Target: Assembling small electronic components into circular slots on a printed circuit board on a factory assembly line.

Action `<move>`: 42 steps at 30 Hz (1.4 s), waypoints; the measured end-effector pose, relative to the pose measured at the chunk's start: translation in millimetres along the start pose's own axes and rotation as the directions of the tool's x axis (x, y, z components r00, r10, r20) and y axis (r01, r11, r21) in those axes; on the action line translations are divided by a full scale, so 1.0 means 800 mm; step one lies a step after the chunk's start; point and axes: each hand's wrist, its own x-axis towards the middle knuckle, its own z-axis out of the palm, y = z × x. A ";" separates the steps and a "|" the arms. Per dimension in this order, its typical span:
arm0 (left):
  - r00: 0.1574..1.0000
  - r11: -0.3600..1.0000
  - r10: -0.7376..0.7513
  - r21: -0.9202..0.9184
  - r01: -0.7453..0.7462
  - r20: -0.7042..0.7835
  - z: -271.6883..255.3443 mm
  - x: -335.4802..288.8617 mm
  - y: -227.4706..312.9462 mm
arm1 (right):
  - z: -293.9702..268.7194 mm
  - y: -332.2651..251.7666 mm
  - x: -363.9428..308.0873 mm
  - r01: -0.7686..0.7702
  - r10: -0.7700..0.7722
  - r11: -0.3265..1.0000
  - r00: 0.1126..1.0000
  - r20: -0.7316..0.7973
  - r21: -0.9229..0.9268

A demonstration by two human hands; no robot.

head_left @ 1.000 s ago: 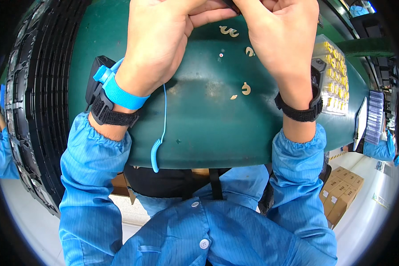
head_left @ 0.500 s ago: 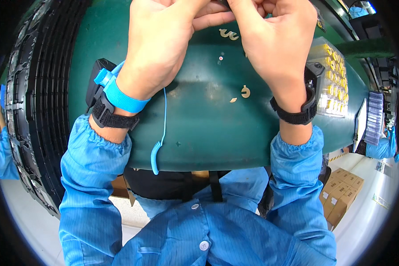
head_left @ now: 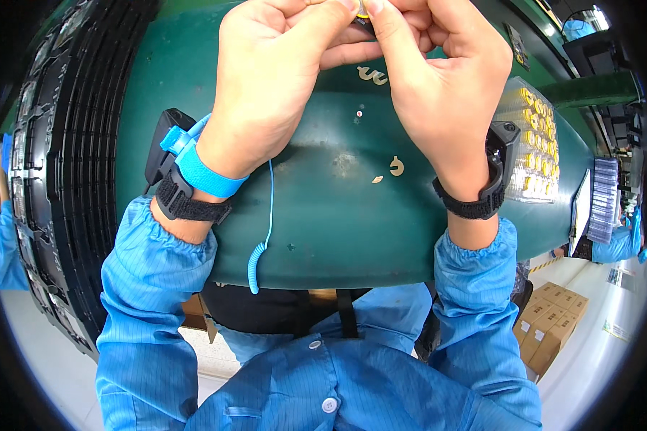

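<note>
My left hand (head_left: 269,93) and my right hand (head_left: 442,93) meet at the top edge of the view, thumbs side by side. Between the thumb tips is a small round part with a yellow rim (head_left: 362,10), on or against something dark that the fingers largely hide. Both hands are closed around it. Below them on the green table lie pale C-shaped pieces (head_left: 372,75), another such piece (head_left: 397,167), a small pale scrap (head_left: 377,179) and a tiny reddish-white dot (head_left: 359,113).
A clear tray (head_left: 512,108) of yellow round parts stands right of my right wrist. Black stacked trays (head_left: 68,158) line the left. A coiled blue cord (head_left: 254,267) hangs from my left wristband (head_left: 207,172) over the table's front edge. Cardboard boxes (head_left: 552,323) stand on the floor at right.
Hands, table and tray all sit a little lower in the picture. The yellow-rimmed part now shows between my thumb tips; earlier only a dark bit was visible there.
</note>
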 end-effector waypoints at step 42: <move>1.000 1.000 -0.001 -0.028 0.001 -0.004 -0.002 0.003 0.010 | -0.003 0.004 0.001 -0.152 0.189 0.973 0.957 -0.218 0.174</move>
